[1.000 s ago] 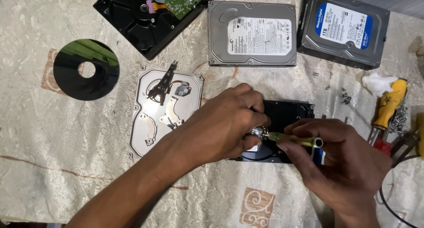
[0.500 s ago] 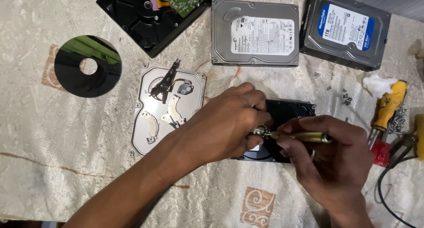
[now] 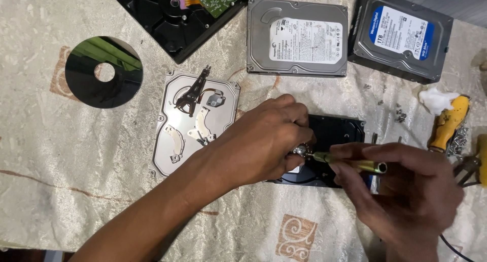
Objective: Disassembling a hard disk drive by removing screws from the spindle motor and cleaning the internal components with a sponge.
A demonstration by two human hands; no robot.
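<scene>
My left hand (image 3: 264, 140) rests over a black opened hard drive body (image 3: 335, 132), its fingers pinching a small shiny metal part (image 3: 301, 150) at the drive's near edge. In my right hand (image 3: 406, 191) is a slim brass-coloured screwdriver (image 3: 355, 163), held almost level, with its tip against that metal part. To the left of my left hand lies a silver drive cover plate (image 3: 172, 155) carrying a black head arm (image 3: 193, 92) and two curved magnet brackets. Much of the black drive is hidden under both hands.
A shiny platter disc (image 3: 104, 72) lies at far left. At the back are an opened black drive with a green circuit board (image 3: 177, 13), a silver closed drive (image 3: 297, 36) and a blue-labelled drive (image 3: 401, 33). Loose screws (image 3: 398, 114), a white wad (image 3: 435, 99) and a yellow-handled tool (image 3: 449, 121) lie at right.
The view has drifted slightly. My right hand has shifted a little with the screwdriver, whose tip stays at the metal part. My left hand keeps its place on the drive.
</scene>
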